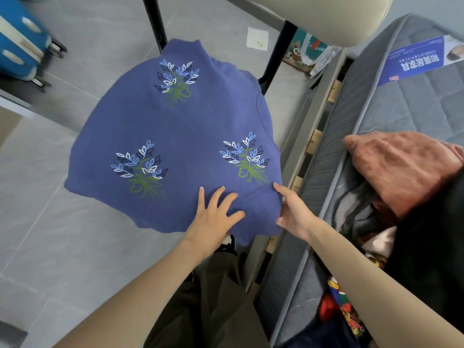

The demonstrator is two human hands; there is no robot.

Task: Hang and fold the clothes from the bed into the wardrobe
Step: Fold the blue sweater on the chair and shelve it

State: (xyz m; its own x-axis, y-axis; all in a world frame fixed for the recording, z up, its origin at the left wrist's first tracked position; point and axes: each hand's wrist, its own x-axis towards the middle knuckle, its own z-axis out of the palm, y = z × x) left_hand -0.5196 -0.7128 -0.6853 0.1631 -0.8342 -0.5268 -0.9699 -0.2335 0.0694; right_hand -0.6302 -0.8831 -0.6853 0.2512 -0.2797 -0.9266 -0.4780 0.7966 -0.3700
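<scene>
Left hand flat on blue floral top; right hand pinches its edge

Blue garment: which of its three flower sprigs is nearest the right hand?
The blue garment's bed-side sprig, just above the right hand; the other two lie farther left.

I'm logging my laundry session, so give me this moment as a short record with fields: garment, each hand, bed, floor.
garment: blue top with leaf prints, spread over a chair
left hand: flat on the top's near edge, fingers spread
right hand: pinches the top's right edge, thumb on top
bed: mattress carrying a rust-pink garment and more piled clothes
floor: blue suitcase at far left
</scene>
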